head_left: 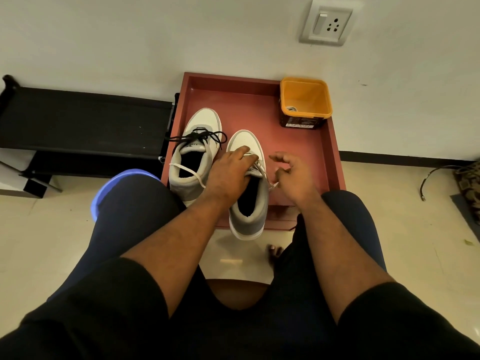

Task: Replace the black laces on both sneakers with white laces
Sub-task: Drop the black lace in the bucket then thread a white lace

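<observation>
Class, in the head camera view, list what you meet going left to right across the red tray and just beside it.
Black rack → sneaker with black laces → left hand on the second sneaker → right hand pinching the white lace → orange tub, at the red tray's far right corner.

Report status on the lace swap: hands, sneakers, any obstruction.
Left hand rests on right sneaker; right hand pinches white lace. Left sneaker has black laces. Nothing blocking.

Reddish-brown tray (330, 152) on pale floor (415, 229), left sneaker (193, 152) with black laces at nine o'clock, right sneaker (249, 203) overhanging the six o'clock rim, orange-rimmed tub (305, 102) at one o'clock, contents possibly a lace.
</observation>
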The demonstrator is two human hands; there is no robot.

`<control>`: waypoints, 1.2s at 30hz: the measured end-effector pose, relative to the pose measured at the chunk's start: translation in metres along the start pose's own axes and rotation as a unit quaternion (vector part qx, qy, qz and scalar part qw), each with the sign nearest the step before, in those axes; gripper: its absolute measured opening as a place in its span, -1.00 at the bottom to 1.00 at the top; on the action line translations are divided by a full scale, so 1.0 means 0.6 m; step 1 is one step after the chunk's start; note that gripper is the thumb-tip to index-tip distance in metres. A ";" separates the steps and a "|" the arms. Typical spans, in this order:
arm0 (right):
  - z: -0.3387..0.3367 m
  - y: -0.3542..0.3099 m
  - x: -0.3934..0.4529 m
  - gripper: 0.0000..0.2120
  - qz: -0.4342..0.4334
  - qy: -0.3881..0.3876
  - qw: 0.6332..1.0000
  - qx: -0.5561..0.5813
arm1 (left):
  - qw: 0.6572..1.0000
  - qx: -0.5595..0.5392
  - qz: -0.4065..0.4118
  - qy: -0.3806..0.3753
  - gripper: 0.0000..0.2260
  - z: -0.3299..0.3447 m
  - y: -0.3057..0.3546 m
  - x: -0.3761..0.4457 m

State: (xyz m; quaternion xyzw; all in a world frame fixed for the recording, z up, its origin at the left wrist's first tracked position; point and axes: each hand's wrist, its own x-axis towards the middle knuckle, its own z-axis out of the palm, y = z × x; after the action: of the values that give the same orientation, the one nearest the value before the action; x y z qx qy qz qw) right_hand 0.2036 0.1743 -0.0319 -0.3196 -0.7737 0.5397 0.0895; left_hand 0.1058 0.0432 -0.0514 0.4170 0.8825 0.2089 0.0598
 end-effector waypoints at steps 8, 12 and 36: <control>0.005 0.030 0.020 -0.81 -0.012 -0.060 0.987 -0.147 | 0.996 -0.011 0.055 -0.072 -0.60 -0.006 -0.005 0.018; 0.002 0.044 0.035 -0.76 0.026 -0.065 0.927 -0.368 | 0.998 -0.060 0.013 -0.032 -0.62 -0.007 -0.008 0.007; 0.049 -0.009 0.017 -0.89 -0.242 -0.055 0.926 -0.284 | 0.906 -0.326 -0.268 0.007 -0.84 -0.050 -0.032 -0.040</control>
State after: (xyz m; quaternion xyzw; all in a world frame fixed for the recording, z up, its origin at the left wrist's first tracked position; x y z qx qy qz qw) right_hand 0.1792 0.1562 -0.0409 -0.1041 -0.9520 0.2763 0.0804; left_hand 0.0990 0.0047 -0.0342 0.1204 0.8440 0.4644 0.2398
